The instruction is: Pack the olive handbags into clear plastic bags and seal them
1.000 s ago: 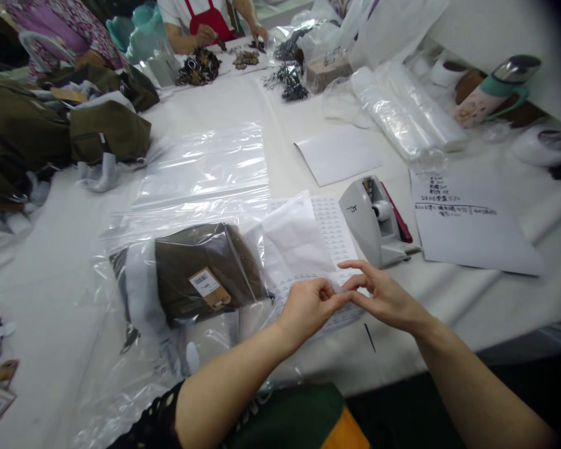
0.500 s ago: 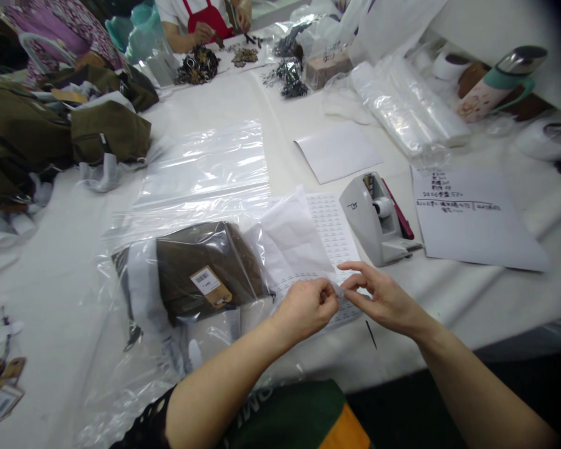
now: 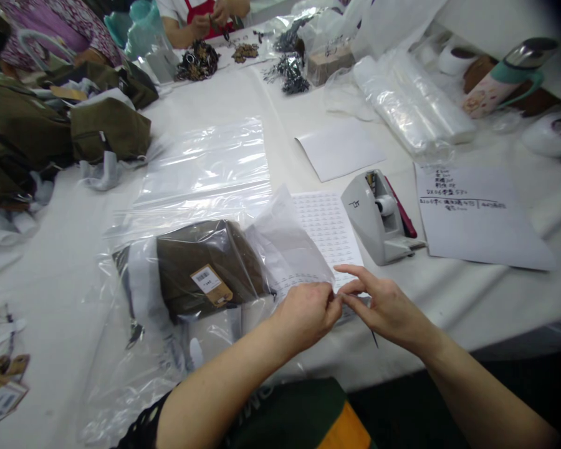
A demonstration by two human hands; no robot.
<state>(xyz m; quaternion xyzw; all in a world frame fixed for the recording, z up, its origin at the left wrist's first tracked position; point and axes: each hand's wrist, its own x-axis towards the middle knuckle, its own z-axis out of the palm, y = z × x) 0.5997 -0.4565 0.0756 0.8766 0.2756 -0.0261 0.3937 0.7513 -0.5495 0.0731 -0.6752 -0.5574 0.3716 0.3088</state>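
Note:
My left hand (image 3: 307, 313) is closed in a pinch at the near corner of a thin white sheet (image 3: 290, 246), which curls up. Thumb and fingers of my right hand (image 3: 387, 307) meet right beside the left fingertips, the index finger stretched out above. Whatever small piece lies between the right fingertips is too small to make out. Beneath lies a sheet of small printed labels (image 3: 334, 227). To the left rests an olive-brown bag (image 3: 182, 268) inside a clear plastic bag (image 3: 107, 362), with a barcoded hang tag (image 3: 211, 285) showing through.
A grey tape dispenser (image 3: 367, 227) stands right of the labels, near a handwritten paper (image 3: 481, 231). Flat zip bags (image 3: 206, 162) lie beyond the packed bag. Olive bags (image 3: 110, 131) pile up at left. Plastic rolls (image 3: 402, 106) and a thermos (image 3: 505, 78) stand farther right. Two people sit opposite.
My hands have drawn closer together, their fingertips now meeting. The thin white sheet has curled over further, baring more printed labels. Across the table, a person's hands have moved together and up.

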